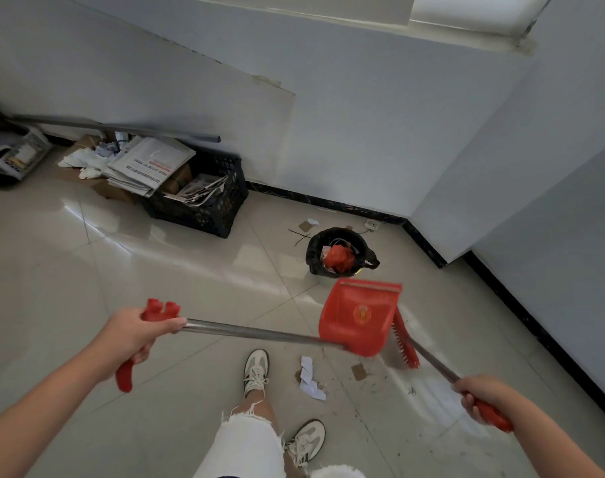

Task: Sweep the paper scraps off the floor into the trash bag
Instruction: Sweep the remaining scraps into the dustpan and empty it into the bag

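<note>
Two hands (pixel 135 334) (pixel 480 391) — one dustpan (pixel 359 313), one broom (pixel 406 346), one trash bag (pixel 340 251).

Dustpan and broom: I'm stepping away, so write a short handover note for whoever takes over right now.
Left hand grips the handle of the red dustpan, which is tilted and lifted above the floor.
Right hand grips the broom, its head low behind the dustpan.
Trash bag sits open in its bin beyond the dustpan, already holding some waste.
Left: white paper scraps and a brown scrap by the feet, more scraps behind the bin, and fine debris on the tiles.
</note>
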`<state>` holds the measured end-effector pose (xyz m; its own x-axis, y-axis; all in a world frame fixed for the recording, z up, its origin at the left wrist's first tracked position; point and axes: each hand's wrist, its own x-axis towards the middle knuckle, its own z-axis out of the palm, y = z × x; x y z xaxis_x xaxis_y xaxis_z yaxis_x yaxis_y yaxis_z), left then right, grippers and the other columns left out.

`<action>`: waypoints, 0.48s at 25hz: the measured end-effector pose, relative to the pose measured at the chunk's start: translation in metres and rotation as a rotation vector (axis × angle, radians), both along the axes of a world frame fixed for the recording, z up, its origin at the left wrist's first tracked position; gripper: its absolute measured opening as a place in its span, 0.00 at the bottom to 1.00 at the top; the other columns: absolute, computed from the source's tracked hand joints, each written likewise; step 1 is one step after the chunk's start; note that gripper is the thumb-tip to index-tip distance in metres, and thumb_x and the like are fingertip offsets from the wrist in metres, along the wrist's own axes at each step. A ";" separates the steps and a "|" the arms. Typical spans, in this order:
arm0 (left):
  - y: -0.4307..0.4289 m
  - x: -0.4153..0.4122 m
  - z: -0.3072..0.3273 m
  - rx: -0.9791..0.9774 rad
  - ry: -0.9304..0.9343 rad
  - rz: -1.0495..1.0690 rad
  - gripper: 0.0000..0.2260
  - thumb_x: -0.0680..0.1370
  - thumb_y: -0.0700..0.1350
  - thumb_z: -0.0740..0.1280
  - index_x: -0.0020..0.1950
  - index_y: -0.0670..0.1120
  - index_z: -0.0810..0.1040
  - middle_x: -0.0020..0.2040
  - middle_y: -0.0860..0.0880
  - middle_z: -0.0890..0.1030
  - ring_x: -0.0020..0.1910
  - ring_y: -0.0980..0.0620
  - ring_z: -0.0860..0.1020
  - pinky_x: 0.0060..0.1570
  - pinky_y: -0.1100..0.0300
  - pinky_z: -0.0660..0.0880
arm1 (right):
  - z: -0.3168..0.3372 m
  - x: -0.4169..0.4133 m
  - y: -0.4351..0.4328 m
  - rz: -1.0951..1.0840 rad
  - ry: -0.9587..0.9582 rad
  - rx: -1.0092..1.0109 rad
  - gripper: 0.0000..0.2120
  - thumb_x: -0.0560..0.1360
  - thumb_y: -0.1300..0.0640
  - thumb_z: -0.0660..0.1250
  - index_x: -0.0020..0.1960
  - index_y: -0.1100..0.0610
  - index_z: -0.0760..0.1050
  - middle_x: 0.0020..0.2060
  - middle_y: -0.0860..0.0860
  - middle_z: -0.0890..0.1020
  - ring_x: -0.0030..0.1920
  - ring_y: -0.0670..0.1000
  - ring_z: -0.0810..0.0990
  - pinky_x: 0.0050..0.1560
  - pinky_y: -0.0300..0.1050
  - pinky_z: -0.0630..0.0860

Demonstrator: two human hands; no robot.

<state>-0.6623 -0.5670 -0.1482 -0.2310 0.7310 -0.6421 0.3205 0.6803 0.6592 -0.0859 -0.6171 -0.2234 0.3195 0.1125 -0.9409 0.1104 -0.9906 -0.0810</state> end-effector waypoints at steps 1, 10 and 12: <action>0.009 0.013 0.001 -0.005 0.074 -0.088 0.18 0.67 0.47 0.79 0.42 0.34 0.78 0.21 0.45 0.67 0.17 0.51 0.63 0.20 0.66 0.60 | -0.002 0.006 0.002 -0.024 0.003 0.005 0.07 0.78 0.66 0.61 0.41 0.63 0.66 0.17 0.52 0.68 0.13 0.48 0.66 0.16 0.32 0.64; 0.075 0.089 -0.019 0.138 0.666 -0.715 0.12 0.69 0.61 0.71 0.38 0.52 0.79 0.34 0.56 0.79 0.40 0.51 0.79 0.38 0.57 0.72 | -0.009 0.030 0.044 -0.147 0.004 0.059 0.05 0.79 0.63 0.61 0.46 0.62 0.66 0.16 0.54 0.69 0.13 0.47 0.67 0.14 0.33 0.64; 0.088 0.089 -0.027 0.170 0.753 -0.787 0.14 0.71 0.62 0.68 0.42 0.52 0.80 0.39 0.52 0.82 0.44 0.48 0.80 0.38 0.58 0.70 | -0.010 0.026 0.064 -0.105 -0.022 0.062 0.05 0.79 0.63 0.62 0.46 0.62 0.67 0.16 0.54 0.70 0.13 0.47 0.67 0.15 0.33 0.65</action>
